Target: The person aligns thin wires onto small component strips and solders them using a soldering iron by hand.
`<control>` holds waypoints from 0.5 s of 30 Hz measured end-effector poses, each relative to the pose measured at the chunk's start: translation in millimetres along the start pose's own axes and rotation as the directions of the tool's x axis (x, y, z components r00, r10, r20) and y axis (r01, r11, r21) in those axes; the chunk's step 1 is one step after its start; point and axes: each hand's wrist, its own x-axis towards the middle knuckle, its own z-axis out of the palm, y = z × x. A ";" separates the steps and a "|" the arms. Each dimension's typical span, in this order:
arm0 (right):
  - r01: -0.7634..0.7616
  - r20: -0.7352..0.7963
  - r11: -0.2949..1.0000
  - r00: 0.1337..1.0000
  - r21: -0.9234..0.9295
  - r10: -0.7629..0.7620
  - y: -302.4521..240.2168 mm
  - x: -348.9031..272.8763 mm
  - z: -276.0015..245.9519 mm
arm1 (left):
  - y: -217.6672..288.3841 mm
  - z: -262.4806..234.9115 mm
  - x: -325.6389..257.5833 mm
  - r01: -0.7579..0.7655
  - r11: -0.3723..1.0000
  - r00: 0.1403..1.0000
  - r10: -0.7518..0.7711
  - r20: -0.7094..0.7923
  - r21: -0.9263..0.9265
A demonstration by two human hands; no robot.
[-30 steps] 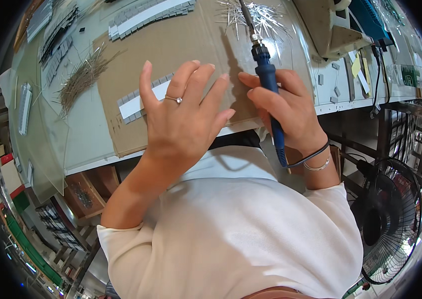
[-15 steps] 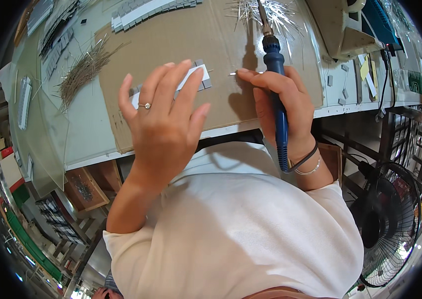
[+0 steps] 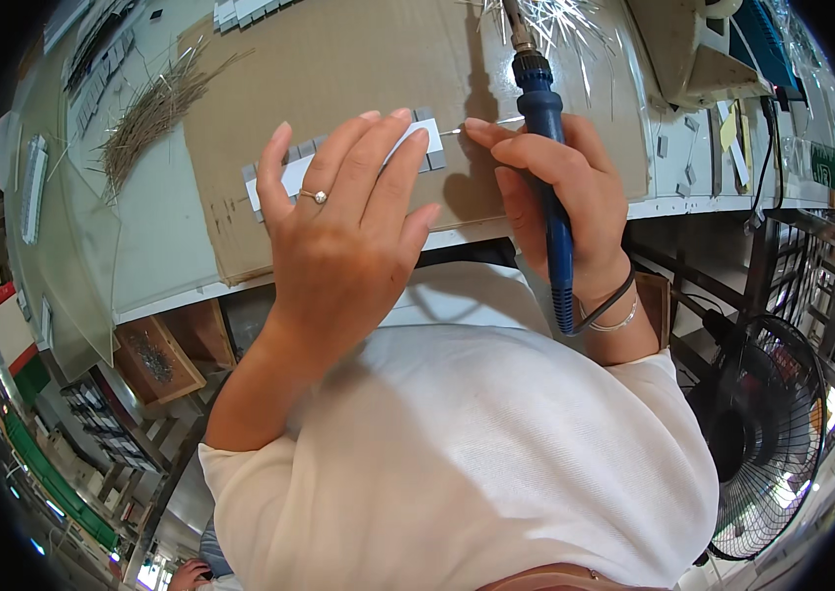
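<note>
My left hand [image 3: 343, 222], with a ring on one finger, lies flat with spread fingers over a long white and grey strip of small blocks [image 3: 284, 172] on a brown cardboard sheet [image 3: 358, 59]. My right hand [image 3: 560, 192] grips a blue-handled soldering iron [image 3: 545, 148], its tip pointing away from me. Between the thumb and forefinger of that hand is a thin metal wire [image 3: 481, 125] that reaches the strip's right end.
A bundle of thin brownish wires [image 3: 156, 108] lies at the cardboard's left. Shiny cut wires [image 3: 560, 18] are scattered at the top. A beige box [image 3: 683, 49] stands at the right, a floor fan [image 3: 767, 433] below the bench, and more grey strips [image 3: 245, 10] far back.
My left hand slid left and down along the strip and lies flatter over it. My right hand brought the iron and the thin wire in to the strip's right end.
</note>
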 end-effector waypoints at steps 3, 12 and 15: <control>0.036 -0.027 0.999 0.999 -0.024 -0.037 1.3 -1.4 1.7 | -0.8 0.6 0.7 -0.009 1.000 1.000 0.009 -0.005 0.008; 0.049 -0.011 0.998 0.999 -0.024 -0.050 0.7 -1.3 2.3 | -0.5 2.4 2.6 -0.024 0.996 0.999 0.026 -0.029 0.081; 0.061 0.017 0.997 0.998 -0.047 -0.060 -0.3 0.0 0.5 | -0.9 2.7 3.2 -0.029 0.995 0.999 0.032 -0.036 0.097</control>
